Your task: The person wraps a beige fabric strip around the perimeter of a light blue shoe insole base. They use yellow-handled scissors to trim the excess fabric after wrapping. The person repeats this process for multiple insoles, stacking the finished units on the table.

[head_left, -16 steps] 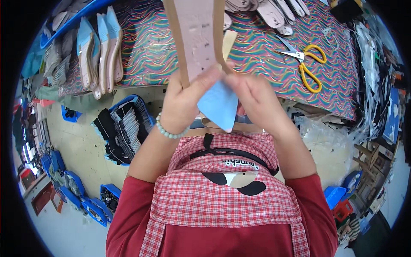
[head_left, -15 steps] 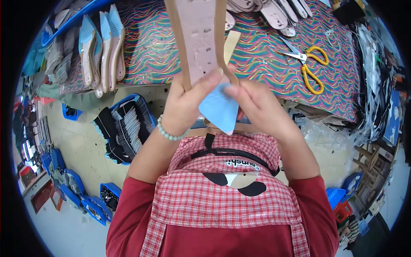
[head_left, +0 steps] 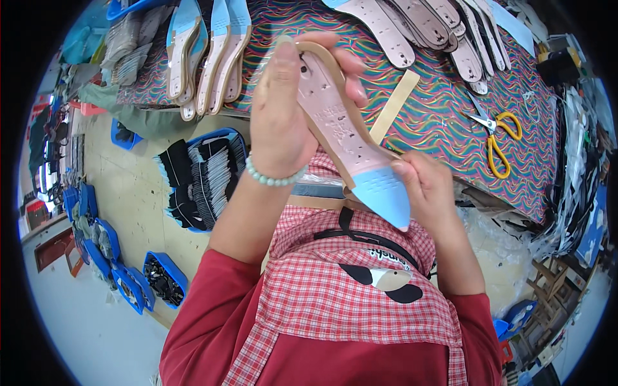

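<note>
Between my hands is a pink shoe insole (head_left: 338, 125) with a pointed blue toe and tan edging, held at a slant over my lap and the table's front edge. Its heel end lies in my left hand (head_left: 281, 109), whose fingers curl round the far side. Close to the blue toe, my right hand (head_left: 430, 190) pinches the right edge, thumb on top. Part of the heel edge is hidden by my left hand. Just beyond the insole, a flat tan strip (head_left: 394, 106) lies on the patterned tablecloth (head_left: 309, 19).
Yellow-handled scissors (head_left: 494, 132) lie open on the right of the table. Several insoles (head_left: 209, 58) lean together at the far left, and more insoles (head_left: 418, 26) are piled at the back right. A blue basket (head_left: 235, 138) of dark pieces stands on the floor at left.
My left hand has shifted from near the toe to the heel end. The insole has come nearer and swung to a slant, toe to the right. My right hand has moved right and down.
</note>
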`<state>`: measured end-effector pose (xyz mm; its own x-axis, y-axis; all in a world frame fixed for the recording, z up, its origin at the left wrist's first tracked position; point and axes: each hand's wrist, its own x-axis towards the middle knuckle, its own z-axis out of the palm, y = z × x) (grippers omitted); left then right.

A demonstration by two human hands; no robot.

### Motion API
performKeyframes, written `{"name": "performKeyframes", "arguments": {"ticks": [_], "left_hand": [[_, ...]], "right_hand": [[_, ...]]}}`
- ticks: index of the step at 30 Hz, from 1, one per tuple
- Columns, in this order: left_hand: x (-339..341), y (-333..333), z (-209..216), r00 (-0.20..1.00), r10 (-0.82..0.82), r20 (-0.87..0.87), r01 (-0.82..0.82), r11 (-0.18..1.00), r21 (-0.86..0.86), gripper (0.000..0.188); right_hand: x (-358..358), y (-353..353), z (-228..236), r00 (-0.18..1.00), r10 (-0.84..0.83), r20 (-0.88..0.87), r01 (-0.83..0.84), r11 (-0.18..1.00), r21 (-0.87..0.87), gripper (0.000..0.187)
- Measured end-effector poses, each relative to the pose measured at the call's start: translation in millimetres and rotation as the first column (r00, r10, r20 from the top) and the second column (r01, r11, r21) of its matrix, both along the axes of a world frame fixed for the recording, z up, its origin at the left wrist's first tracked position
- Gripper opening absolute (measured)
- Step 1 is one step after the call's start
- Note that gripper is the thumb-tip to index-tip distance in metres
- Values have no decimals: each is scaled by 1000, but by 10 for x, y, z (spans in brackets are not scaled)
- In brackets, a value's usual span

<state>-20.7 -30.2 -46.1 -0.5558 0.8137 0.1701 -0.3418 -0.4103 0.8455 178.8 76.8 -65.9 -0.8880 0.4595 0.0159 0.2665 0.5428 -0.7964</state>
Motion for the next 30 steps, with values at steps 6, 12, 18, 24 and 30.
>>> {"name": "performKeyframes", "arguments": {"ticks": [6,12,18,24,30], "left_hand": [[-163,-50,-232,340,60,-938,-561,814,-151,38],[39,-517,369,-317,-426,-847,-168,905,-391,61],[-760,-714,209,-50,-235,-971,-783,613,-108,63],[-1299,-608,-496,-364,-479,-799,-882,452,131,77],[-261,667,-620,998,33,-50,-54,853,-519,73]], "right_hand": [[213,37,5,995,22,96,-5,984,-176,26],[236,452,297,850,514,118,-426,800,-422,28],[-386,878,10,968,-251,19,238,888,-394,51],[-874,844,-500,914,-379,145,247,803,542,34],[-812,873,-419,884,-206,-421,275,955,110,19]]}}
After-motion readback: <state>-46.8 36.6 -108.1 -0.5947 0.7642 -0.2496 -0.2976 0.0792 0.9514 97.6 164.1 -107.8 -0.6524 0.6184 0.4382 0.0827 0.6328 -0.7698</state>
